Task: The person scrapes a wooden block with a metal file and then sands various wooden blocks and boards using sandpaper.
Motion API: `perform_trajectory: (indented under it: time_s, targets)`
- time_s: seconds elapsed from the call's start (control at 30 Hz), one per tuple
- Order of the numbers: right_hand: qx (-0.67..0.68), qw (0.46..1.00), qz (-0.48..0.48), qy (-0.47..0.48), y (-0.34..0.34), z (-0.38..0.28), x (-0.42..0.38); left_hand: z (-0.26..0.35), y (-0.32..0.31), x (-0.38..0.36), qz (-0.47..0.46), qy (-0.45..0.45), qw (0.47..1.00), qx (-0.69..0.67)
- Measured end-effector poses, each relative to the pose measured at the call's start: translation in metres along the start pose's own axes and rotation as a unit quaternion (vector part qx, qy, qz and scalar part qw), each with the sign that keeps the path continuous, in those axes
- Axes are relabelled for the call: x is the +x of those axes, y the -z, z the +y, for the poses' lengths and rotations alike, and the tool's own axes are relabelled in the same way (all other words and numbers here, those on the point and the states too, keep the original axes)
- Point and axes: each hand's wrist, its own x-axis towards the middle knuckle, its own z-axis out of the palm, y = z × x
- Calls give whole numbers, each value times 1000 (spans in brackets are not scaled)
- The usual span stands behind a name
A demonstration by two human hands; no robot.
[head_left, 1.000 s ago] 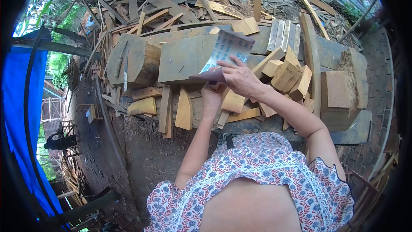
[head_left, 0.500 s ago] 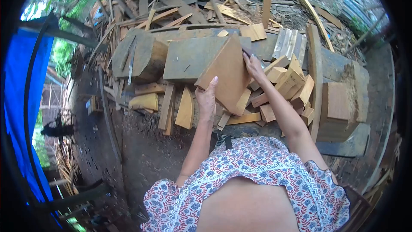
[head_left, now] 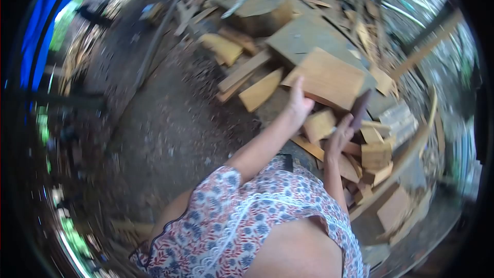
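A broad, pale wooden block (head_left: 329, 78) lies tilted over the grey work surface (head_left: 309, 36). My left hand (head_left: 300, 104) is closed on its near left edge, thumb up on the top face. Just off the block's right corner, my right hand (head_left: 339, 133) grips a thin, dark reddish-brown flat piece (head_left: 362, 107) that points up and away; motion blur hides what it is made of. Below the block, close to my right hand, sits a smaller wood block (head_left: 319, 125).
Cut blocks (head_left: 376, 155) are heaped to the right, beside a long curved board (head_left: 396, 167). A thick stump (head_left: 257, 5) stands at the far left end. Wedge-shaped offcuts (head_left: 261, 90) lean left of the block. Scrap wood covers the back.
The view has swung round, blurring the scene. The wooden block has gone from standing on edge to lying flatter. My right hand, with the dark piece, has come off the block's side.
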Motion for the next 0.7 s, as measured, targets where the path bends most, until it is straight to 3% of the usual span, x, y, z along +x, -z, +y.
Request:
perform_trajectory:
  time_s: [0.1, 0.13, 0.17, 0.2, 0.23, 0.3, 0.4, 0.5, 0.57, 0.63, 0.7]
  targets:
    - [-40, 998, -5, 39, 1, 25, -9, -7, 20, 10, 30, 24, 991, -128]
    - [-53, 993, -77, -78, 13, 42, 0, -8, 22, 10, 35, 6, 990, -135]
    - [-42, 998, -32, 22, 1, 17, -8, -8, 23, 8, 36, -6, 990, -137]
    - [-51, 997, -23, 43, -4, 11, -4, -5, 26, 4, 45, -18, 988, -144]
    - [-60, 996, -10, 67, -5, 12, 5, -4, 27, 1, 27, -19, 992, -121]
    - [-38, 999, -26, 9, 0, 32, 39, 4, 25, -11, 12, -26, 995, -100]
    - [-91, 994, 0, -53, 1, 4, 48, 27, 12, -45, -1, 0, 1000, 31]
    - [-86, 994, -1, -72, 15, 4, 56, 35, 0, -62, -32, -114, 969, 216]
    - [-367, 928, -31, 58, 39, 3, 55, 38, -1, -66, -157, -243, 866, 408]
    - [-234, 968, -80, 29, 50, -7, 51, 42, -3, -79, -257, -234, 754, 557]
    - [-77, 986, -131, -65, 48, -23, 35, 21, 12, -74, -306, -371, 579, 658]
